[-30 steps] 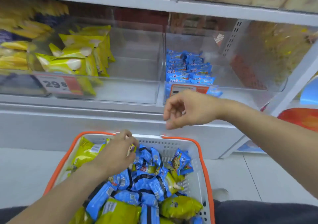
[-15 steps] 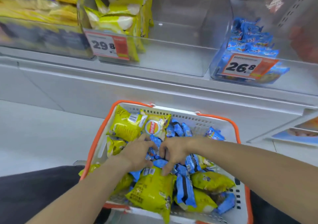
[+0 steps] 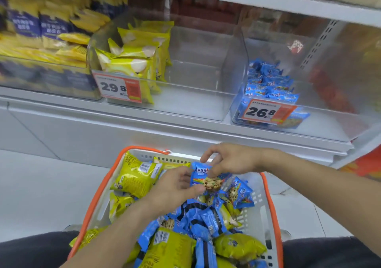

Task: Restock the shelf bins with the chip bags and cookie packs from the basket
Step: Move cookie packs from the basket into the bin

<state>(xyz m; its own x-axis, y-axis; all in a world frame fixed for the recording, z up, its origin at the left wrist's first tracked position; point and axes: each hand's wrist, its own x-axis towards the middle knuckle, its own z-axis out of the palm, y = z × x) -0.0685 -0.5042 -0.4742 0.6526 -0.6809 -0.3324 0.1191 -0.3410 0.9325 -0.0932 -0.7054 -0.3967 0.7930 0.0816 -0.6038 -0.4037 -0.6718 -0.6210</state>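
A white basket with an orange rim (image 3: 270, 206) sits low in the middle, full of blue cookie packs (image 3: 208, 218) and yellow chip bags (image 3: 135, 178). Just above the pile, my left hand (image 3: 175, 187) holds one blue cookie pack (image 3: 201, 175) between thumb and fingers. From the right, my right hand (image 3: 233, 160) pinches that same pack at its upper right corner, index finger raised. On the shelf stand a clear bin with yellow chip bags (image 3: 134, 61) and a clear bin with blue cookie packs (image 3: 268, 82).
The chip bin carries a 29.8 price tag (image 3: 117, 87), the cookie bin a 26.8 tag (image 3: 267, 111). The right half of the chip bin (image 3: 195, 78) holds no bags. Further yellow and dark-blue packets (image 3: 41, 37) fill the far-left bin. White floor lies left of the basket.
Both hands have come up from digging in the pile and now hold one blue cookie pack between them. The view has tilted up toward the shelf.
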